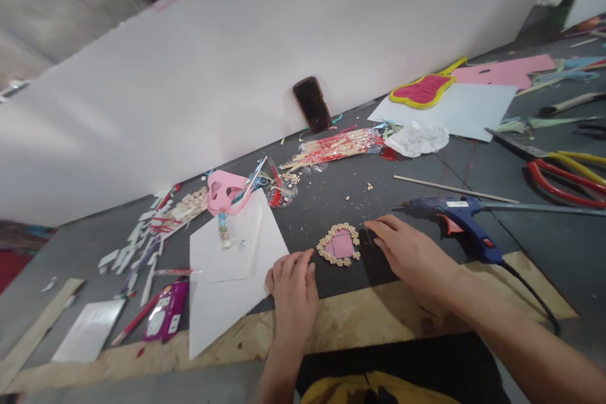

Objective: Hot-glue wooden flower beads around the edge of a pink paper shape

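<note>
A small pink heart piece (339,245) edged with wooden beads lies on the dark tabletop (521,246) between my hands. My left hand (293,284) rests flat on the table just left of it, fingers loosely curled, holding nothing. My right hand (409,252) lies palm down just right of the heart, fingertips almost touching its edge, empty. A blue glue gun (457,218) lies on its side just beyond my right hand.
White paper sheets (227,265) lie left of my left hand. A pink mask shape (225,192), a packet of sticks (334,146), a phone (312,104) against the white wall, a thin wooden stick (454,189), red-yellow pliers (568,177) and paper scraps (142,240) litter the table.
</note>
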Action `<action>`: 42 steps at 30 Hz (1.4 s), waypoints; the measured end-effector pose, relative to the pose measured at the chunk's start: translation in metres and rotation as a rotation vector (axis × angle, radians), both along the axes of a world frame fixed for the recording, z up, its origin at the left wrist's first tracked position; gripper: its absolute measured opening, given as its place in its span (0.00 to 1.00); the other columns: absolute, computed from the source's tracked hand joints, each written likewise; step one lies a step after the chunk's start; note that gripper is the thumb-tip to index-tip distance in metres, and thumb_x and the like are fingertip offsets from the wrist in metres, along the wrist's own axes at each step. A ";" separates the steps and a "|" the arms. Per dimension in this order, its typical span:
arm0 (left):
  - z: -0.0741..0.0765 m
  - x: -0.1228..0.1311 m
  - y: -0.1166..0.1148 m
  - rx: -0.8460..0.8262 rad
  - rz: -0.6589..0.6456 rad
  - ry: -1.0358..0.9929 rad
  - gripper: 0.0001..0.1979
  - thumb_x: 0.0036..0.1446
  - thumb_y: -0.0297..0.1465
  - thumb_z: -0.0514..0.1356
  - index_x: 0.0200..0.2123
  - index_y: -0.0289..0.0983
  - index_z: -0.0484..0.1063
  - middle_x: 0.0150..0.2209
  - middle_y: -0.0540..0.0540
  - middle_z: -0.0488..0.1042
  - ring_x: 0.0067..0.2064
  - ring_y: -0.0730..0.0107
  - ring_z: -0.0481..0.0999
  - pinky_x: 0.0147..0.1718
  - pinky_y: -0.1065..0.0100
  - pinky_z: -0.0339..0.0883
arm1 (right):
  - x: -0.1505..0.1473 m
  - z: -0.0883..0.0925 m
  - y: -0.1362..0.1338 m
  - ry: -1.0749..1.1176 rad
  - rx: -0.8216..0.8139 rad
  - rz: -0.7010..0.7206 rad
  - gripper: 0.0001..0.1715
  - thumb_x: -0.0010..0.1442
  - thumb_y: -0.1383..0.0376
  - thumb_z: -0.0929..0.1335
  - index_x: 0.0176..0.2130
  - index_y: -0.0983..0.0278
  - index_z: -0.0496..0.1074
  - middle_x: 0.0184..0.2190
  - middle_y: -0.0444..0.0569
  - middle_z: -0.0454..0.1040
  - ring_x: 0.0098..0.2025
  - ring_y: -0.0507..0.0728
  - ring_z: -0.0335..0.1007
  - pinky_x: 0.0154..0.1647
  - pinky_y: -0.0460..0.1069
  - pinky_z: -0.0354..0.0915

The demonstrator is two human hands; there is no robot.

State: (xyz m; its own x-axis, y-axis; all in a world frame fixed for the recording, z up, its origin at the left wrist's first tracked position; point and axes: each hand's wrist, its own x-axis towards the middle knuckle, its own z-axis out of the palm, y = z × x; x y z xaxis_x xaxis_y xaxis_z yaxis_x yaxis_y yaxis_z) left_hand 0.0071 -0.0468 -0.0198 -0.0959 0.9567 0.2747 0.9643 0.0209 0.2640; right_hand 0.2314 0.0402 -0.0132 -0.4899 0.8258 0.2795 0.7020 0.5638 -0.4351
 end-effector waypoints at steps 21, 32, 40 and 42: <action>0.007 0.003 0.001 -0.034 0.022 -0.086 0.26 0.50 0.17 0.51 0.51 0.40 0.69 0.54 0.42 0.67 0.56 0.52 0.58 0.52 0.45 0.49 | -0.002 0.010 0.012 -0.065 0.057 -0.010 0.18 0.63 0.60 0.59 0.44 0.64 0.73 0.37 0.53 0.76 0.41 0.59 0.71 0.42 0.54 0.68; 0.003 0.002 0.000 0.010 0.020 -0.109 0.20 0.55 0.21 0.53 0.49 0.41 0.71 0.53 0.42 0.67 0.56 0.52 0.59 0.52 0.45 0.51 | -0.013 0.009 0.020 -0.106 0.013 0.000 0.19 0.64 0.63 0.58 0.44 0.64 0.74 0.38 0.53 0.76 0.41 0.58 0.71 0.43 0.54 0.68; 0.005 0.003 0.000 0.014 0.038 -0.104 0.13 0.61 0.37 0.57 0.46 0.41 0.73 0.51 0.43 0.70 0.56 0.51 0.60 0.52 0.45 0.52 | -0.020 0.006 0.019 -0.133 -0.004 0.022 0.19 0.65 0.64 0.58 0.46 0.64 0.73 0.38 0.52 0.75 0.41 0.59 0.69 0.44 0.55 0.67; 0.005 0.003 0.000 0.007 0.031 -0.095 0.13 0.61 0.37 0.57 0.47 0.41 0.73 0.52 0.43 0.70 0.56 0.51 0.60 0.52 0.46 0.52 | -0.021 0.007 0.017 -0.136 -0.007 0.031 0.18 0.65 0.64 0.58 0.46 0.63 0.73 0.37 0.52 0.75 0.40 0.59 0.69 0.44 0.55 0.67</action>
State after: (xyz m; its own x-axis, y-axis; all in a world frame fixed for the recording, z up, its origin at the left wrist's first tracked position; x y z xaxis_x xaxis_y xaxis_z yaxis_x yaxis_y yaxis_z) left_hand 0.0104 -0.0464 -0.0144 -0.1517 0.9508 0.2700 0.9337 0.0483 0.3548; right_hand 0.2109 0.0577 -0.0065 -0.5478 0.8116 0.2031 0.7373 0.5830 -0.3412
